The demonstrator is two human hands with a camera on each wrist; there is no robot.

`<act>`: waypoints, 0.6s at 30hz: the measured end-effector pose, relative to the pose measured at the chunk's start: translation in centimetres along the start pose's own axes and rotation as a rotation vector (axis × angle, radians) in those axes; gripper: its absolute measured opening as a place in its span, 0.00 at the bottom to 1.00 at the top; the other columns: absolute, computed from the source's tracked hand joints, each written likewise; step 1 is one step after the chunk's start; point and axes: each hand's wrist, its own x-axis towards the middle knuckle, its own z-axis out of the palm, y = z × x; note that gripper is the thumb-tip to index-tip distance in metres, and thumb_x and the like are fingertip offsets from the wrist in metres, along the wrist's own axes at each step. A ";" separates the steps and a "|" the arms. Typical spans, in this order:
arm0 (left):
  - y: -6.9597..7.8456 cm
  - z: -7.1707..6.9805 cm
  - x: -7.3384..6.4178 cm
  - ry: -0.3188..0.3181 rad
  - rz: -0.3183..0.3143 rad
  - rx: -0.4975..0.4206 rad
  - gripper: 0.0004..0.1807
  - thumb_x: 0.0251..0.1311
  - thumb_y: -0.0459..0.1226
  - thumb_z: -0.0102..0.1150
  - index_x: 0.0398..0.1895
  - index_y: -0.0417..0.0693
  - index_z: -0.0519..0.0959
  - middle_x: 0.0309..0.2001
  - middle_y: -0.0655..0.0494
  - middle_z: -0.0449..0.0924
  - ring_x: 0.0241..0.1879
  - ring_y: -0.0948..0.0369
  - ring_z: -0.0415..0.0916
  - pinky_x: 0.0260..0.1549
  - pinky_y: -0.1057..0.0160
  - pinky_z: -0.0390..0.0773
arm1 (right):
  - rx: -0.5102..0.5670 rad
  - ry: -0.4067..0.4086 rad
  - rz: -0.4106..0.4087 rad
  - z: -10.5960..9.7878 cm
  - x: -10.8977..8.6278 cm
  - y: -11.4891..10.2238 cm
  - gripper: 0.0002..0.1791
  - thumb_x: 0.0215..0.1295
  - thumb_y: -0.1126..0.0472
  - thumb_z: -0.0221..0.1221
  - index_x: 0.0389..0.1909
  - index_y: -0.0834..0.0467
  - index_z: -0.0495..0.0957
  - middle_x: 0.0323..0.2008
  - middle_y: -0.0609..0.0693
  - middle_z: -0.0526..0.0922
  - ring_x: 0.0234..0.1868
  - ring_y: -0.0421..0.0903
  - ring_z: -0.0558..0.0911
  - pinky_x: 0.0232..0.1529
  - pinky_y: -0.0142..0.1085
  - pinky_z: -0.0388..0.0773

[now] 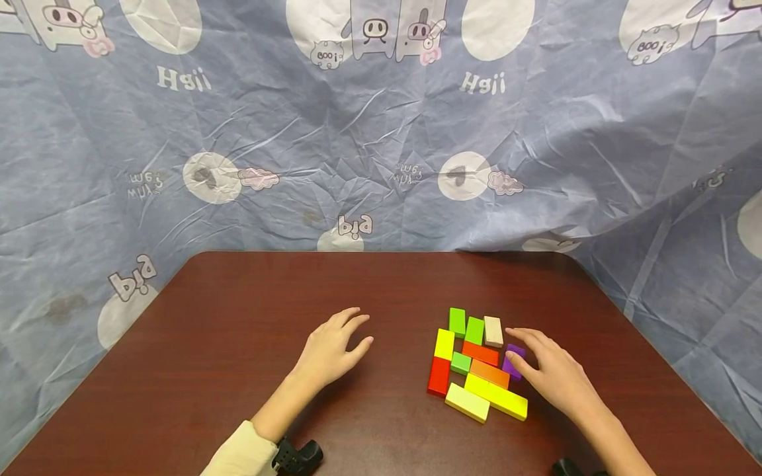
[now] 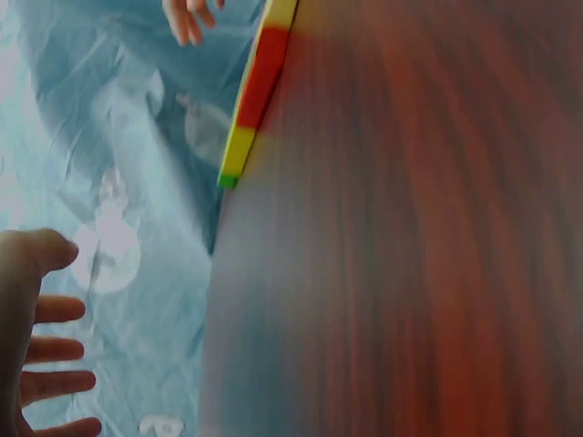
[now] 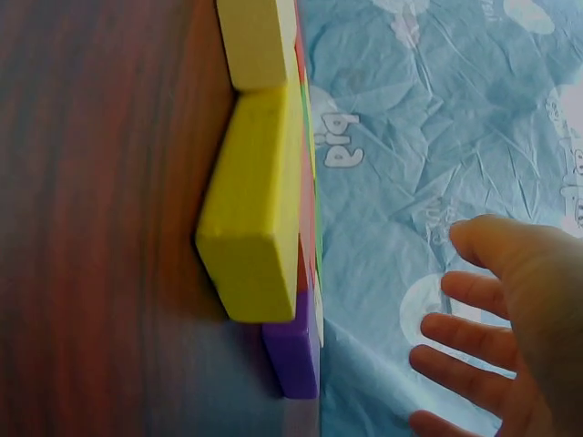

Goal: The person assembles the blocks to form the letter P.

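Observation:
Several coloured blocks lie flat in a loose cluster on the table, right of centre in the head view. My right hand [image 1: 556, 377] hovers at the cluster's right side, fingers relaxed, partly covering the purple block [image 1: 513, 363]. Close by are a long yellow block [image 1: 497, 396], an orange block [image 1: 490, 374] and a natural wood block [image 1: 493, 332]. A pale yellow block [image 1: 467, 402] marks the near side, a red block [image 1: 438, 377] the left. Over the table left of the cluster is my left hand [image 1: 330, 350], fingers spread and holding nothing. In the right wrist view the right hand [image 3: 510, 328] holds nothing either.
The dark red-brown table [image 1: 238, 330] has rounded far corners. Behind it and along both sides hangs a wrinkled blue-grey printed cloth [image 1: 357, 132]. A black wrist device [image 1: 297, 456] sits at the left sleeve.

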 end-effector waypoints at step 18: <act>7.7 2.8 -0.1 -0.121 0.093 -0.046 0.22 0.56 0.55 0.53 0.50 0.56 0.76 0.51 0.60 0.73 0.49 0.63 0.73 0.39 0.62 0.78 | -0.005 -0.089 0.010 1.2 -2.3 -1.0 0.18 0.51 0.51 0.64 0.44 0.51 0.78 0.42 0.46 0.78 0.43 0.49 0.79 0.33 0.52 0.77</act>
